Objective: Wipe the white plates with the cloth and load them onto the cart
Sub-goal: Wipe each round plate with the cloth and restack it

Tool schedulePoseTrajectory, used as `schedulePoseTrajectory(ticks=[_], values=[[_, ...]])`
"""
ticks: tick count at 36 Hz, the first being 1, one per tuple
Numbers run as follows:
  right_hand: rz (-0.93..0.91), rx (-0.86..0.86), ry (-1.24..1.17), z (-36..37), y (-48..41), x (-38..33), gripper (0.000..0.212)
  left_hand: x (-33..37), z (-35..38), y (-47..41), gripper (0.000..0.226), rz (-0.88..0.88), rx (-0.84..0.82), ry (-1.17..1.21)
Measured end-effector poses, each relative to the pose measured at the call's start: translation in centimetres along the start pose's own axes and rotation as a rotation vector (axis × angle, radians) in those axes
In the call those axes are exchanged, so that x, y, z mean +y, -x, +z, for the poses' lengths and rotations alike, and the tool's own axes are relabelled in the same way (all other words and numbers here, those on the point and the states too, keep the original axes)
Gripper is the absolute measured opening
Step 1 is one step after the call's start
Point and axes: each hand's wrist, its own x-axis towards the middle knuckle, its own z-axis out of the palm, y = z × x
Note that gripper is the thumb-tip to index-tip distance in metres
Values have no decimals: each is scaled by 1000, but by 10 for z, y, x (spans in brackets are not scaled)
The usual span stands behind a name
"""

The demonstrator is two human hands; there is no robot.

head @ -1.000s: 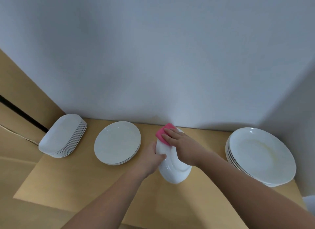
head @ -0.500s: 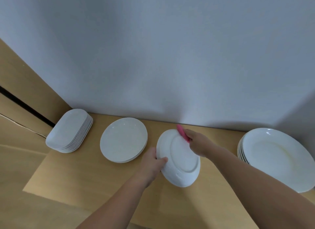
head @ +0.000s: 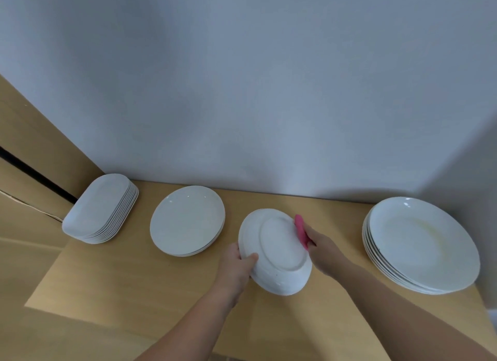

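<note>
A round white plate (head: 279, 253) is held tilted above the wooden tabletop with its underside and foot ring facing me. My left hand (head: 238, 263) grips its left rim, thumb on the underside. My right hand (head: 321, 249) is behind the plate's right edge and holds a pink cloth (head: 301, 230) against the far side. Most of the cloth and the right fingers are hidden by the plate.
On the wooden tabletop (head: 134, 274) stand a stack of oblong white dishes (head: 100, 210) at the left, a low stack of round plates (head: 187, 220) beside it, and a stack of large round plates (head: 422, 246) at the right. A grey wall runs behind.
The plate has been turned so its underside faces me. My right hand with the pink cloth moved from the near face to behind the plate's right edge.
</note>
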Motion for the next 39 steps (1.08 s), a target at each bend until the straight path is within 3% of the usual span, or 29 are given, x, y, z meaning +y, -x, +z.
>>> schedulePoseTrajectory(ticks=[16,26,30,35,39], values=[[47,241,37,40,59,8,52,-5,18,-3,22,-28,76,85],[-178,336,203,48,81,-9,44,-1,23,-2,27,-44,47,99],[-379,204,499,55,82,-14,56,-1,27,-1,21,-51,4,119],[-642,255,801,48,82,7,71,1,27,-2,15,-49,41,105],[-673,212,873,30,79,18,70,0,28,-4,12,-64,49,120]])
